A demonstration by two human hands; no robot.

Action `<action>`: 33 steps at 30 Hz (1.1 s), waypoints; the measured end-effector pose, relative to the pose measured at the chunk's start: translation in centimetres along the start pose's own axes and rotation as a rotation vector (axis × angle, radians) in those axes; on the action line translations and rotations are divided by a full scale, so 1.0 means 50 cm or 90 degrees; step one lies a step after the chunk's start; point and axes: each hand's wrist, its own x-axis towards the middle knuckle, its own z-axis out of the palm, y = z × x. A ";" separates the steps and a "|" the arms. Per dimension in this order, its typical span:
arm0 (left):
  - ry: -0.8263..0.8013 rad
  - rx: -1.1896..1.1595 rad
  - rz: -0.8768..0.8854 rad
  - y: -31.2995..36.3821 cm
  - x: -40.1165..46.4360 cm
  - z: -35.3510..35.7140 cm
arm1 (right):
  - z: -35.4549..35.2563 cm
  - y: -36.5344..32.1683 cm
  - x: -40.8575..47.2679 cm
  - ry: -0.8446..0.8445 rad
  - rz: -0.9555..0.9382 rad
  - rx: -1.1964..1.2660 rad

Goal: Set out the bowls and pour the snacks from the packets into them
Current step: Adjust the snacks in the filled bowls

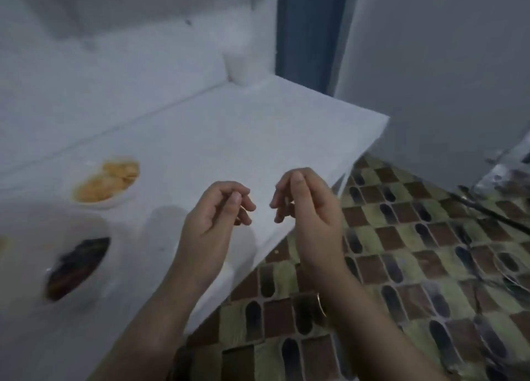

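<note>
Two white bowls stand on the white counter [229, 128] at the left. The farther bowl [126, 198] holds pale orange chips. The nearer bowl [25, 266] holds a dark snack and is blurred. My left hand [218, 211] and my right hand [304, 208] hover side by side above the counter's front edge, to the right of the bowls. The fingers of both are loosely curled, tips pinched toward the thumbs, and I see nothing held in either. No packet is visible.
A white cup [239, 65] stands in the far corner of the counter against the wall. A patterned tile floor [401, 266] lies to the right below the counter edge. Something shiny and crinkled [504, 177] sits at the far right.
</note>
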 end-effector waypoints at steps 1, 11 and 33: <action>0.037 0.013 0.010 0.015 -0.008 -0.048 | 0.044 -0.018 0.003 -0.048 -0.011 0.002; 0.336 0.117 0.007 0.020 -0.278 -0.581 | 0.544 -0.111 -0.191 -0.434 -0.096 0.014; 0.363 0.561 -0.477 -0.191 -0.739 -1.364 | 1.231 0.020 -0.591 -0.795 -0.181 -0.565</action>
